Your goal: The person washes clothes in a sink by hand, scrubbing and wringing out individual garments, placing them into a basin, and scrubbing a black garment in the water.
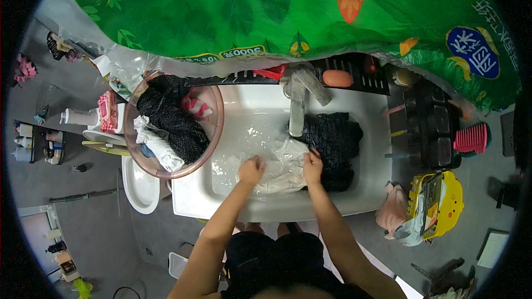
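Observation:
Both of my hands are over a white sink [191, 199] with water in it. A wet white cloth [282, 169] is spread between them, partly in the water. My right hand [313, 167] pinches its right edge. At the cloth's left side, the fingers of my left hand [252, 170] are closed round its edge, partly hidden by the hand itself. Black textured clothing [330, 149] lies bunched in the sink just right of the cloth. Above the cloth's upper end reaches the metal tap [297, 111].
A translucent basin [218, 127] of clothes rests over the sink's left end. Behind the tap, an orange soap bar [337, 78] sits on a black rack [366, 86]. A big green plastic package [221, 11] overhangs the back. At right stands a yellow basket [449, 205].

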`<state>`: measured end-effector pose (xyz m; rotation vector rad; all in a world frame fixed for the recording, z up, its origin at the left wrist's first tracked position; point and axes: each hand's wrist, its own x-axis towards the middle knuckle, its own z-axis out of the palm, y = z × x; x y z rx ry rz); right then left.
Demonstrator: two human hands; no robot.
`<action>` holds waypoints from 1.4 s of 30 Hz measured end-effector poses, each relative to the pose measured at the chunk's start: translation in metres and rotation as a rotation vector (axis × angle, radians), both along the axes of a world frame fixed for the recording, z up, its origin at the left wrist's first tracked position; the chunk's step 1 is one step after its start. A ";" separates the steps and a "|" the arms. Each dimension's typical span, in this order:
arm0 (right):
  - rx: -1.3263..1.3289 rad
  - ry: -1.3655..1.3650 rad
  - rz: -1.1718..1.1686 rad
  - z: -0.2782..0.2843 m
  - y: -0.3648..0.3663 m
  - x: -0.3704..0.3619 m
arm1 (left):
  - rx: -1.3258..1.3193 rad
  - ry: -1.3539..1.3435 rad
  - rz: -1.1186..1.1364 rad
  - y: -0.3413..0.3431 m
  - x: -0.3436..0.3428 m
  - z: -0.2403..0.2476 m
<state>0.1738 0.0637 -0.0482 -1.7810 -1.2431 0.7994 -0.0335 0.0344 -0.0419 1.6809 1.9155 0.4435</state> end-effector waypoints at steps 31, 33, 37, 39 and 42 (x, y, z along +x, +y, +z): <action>-1.046 1.421 -0.053 0.031 0.014 -0.068 | 0.037 -0.843 0.447 -0.007 0.053 0.000; -0.773 1.631 0.082 0.035 0.020 -0.050 | 0.259 -0.914 0.254 -0.014 0.075 0.048; -0.701 1.351 0.036 0.012 0.011 -0.054 | 0.312 -0.586 0.031 -0.023 0.094 0.097; -0.756 1.290 -0.103 0.015 -0.013 -0.070 | 0.337 -0.456 0.017 -0.019 0.086 0.096; -0.732 1.271 -0.199 0.032 -0.030 -0.079 | 0.473 -0.274 0.096 -0.009 0.063 0.067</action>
